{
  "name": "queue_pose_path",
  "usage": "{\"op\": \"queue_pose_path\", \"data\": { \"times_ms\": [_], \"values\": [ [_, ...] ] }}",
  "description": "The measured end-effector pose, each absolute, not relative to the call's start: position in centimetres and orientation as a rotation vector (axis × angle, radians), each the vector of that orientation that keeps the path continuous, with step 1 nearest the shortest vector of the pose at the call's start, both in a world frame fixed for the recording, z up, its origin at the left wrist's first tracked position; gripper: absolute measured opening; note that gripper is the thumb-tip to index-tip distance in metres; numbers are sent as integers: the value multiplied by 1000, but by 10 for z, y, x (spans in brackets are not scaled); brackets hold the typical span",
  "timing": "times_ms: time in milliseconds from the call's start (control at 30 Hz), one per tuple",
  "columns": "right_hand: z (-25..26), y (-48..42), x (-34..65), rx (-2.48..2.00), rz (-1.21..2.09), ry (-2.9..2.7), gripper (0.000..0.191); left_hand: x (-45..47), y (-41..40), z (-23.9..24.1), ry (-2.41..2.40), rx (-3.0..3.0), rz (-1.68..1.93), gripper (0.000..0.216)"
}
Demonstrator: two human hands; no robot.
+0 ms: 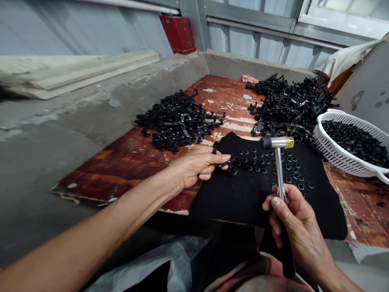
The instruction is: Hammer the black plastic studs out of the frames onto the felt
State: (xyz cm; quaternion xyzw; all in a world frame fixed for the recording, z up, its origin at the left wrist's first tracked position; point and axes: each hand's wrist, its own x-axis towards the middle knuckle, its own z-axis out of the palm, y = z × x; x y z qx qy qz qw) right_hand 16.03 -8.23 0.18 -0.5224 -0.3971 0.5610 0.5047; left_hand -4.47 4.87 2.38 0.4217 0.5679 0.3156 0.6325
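Observation:
My right hand (296,215) is wrapped round the handle of a small mallet (278,162), held upright. Its metal head has a black face on the left and a yellow face on the right. Pinched in my left hand (200,164) is a small black plastic part (223,164), partly hidden by the fingers, over the left edge of a black cloth (240,198). Several small round black caps (263,170) lie in rough rows on this cloth, between the hands and behind the mallet.
Left of the cloth lies a pile of black parts (179,121). A larger tangled black heap (291,103) sits at the back right. A white plastic basket (334,146) full of small black pieces stands on the right of the red-brown board (118,168). A concrete ledge (115,101) borders the left.

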Motion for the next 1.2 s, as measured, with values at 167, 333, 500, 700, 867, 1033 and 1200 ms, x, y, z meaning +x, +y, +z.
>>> {"op": "queue_pose_path", "data": {
  "times_ms": [167, 333, 500, 700, 867, 1033, 1200],
  "values": [
    [3, -84, 160, -1259, 1391, -899, 36, -43, 54, 22, 1363, 965, 722, 23],
    [2, -84, 160, -1248, 1412, -868, 40, -40, 56, 22, 1401, 973, 702, 23],
    [-1, -84, 162, -1241, 1425, -875, 36, -38, 57, 23, 1417, 972, 690, 26],
    [-2, -86, 162, -1235, 1427, -884, 35, -38, 57, 22, 1417, 970, 694, 26],
    [-2, -86, 162, -1235, 1440, -894, 35, -37, 59, 23, 1441, 965, 680, 28],
    [0, -85, 162, -1253, 1436, -894, 37, -36, 58, 24, 1460, 980, 674, 27],
    [0, -87, 162, -1258, 1434, -899, 37, -35, 54, 24, 1509, 993, 685, 28]
  ]
}}
